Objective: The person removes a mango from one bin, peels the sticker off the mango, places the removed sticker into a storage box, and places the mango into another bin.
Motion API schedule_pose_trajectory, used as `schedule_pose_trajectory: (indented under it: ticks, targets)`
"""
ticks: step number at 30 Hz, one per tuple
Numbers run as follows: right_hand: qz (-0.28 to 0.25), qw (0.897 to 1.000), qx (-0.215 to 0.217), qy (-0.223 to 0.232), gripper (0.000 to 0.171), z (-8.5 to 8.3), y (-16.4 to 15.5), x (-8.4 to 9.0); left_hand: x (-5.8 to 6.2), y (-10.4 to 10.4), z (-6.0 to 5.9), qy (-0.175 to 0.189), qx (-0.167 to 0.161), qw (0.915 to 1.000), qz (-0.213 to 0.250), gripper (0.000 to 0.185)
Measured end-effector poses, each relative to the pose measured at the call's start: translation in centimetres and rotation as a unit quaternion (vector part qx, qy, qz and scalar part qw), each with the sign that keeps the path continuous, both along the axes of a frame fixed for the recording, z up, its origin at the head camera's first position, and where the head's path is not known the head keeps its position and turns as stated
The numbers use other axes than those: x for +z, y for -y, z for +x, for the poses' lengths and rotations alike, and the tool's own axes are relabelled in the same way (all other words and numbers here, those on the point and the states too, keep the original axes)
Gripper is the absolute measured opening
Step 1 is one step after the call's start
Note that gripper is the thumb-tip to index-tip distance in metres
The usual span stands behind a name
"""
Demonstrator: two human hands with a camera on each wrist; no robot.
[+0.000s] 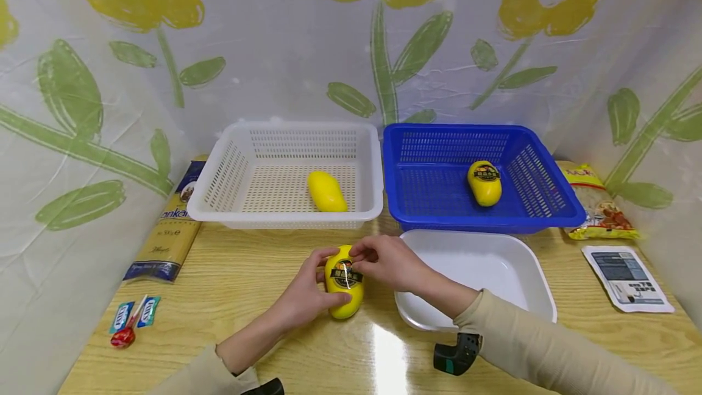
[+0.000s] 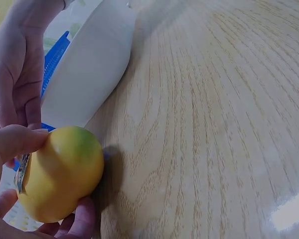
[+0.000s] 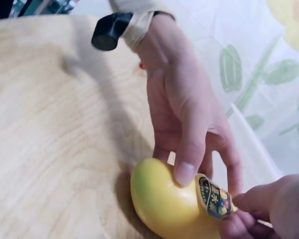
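A yellow mango (image 1: 344,311) lies on the wooden table, held by my left hand (image 1: 303,297) with thumb and fingers curled round its side. A dark printed sticker (image 1: 345,274) wraps over its upper face. At the sticker's edge, my right hand (image 1: 393,263) pinches with thumb and fingertips, as the right wrist view shows beside the sticker (image 3: 217,199). Green tinges one end of the mango (image 2: 65,169) in the left wrist view. Another mango (image 1: 327,192), with no sticker visible, sits in the white basket (image 1: 285,217). In the blue basket (image 1: 439,223) rests a mango (image 1: 485,191) bearing a sticker.
A white tray (image 1: 471,261) stands under my right forearm, in front of the blue basket. Pasta (image 1: 170,230), a lollipop (image 1: 124,336) and small blue packets (image 1: 148,312) lie left. On the right are a yellow food bag (image 1: 598,206) and a white pouch (image 1: 627,279).
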State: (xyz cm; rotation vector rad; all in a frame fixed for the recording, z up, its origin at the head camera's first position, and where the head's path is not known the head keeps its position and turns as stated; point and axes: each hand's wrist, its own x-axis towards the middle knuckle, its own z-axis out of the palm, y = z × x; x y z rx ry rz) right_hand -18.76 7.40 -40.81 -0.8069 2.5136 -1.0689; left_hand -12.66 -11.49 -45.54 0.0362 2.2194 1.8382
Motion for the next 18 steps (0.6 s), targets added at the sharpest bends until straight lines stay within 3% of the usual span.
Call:
schedule_pose_trajectory:
  ticks: [6,14,18]
  targets:
    - [-0.044,0.997,-0.015,0.066,0.015,0.16,0.01,0.0,-0.17,0.12,-0.08,0.001,-0.01,0.9999,-0.011,0.079]
    - [-0.017,1.0,0.021,-0.007,0.009,-0.27,-0.04,-0.4,-0.24,0.32,-0.08,0.007,-0.022,0.9997,-0.002,0.078]
    - [0.003,0.999,0.036,-0.018,0.006,-0.48,-0.01,-0.35,-0.2,0.44,-0.07,0.009,-0.026,0.9996,-0.008,0.077]
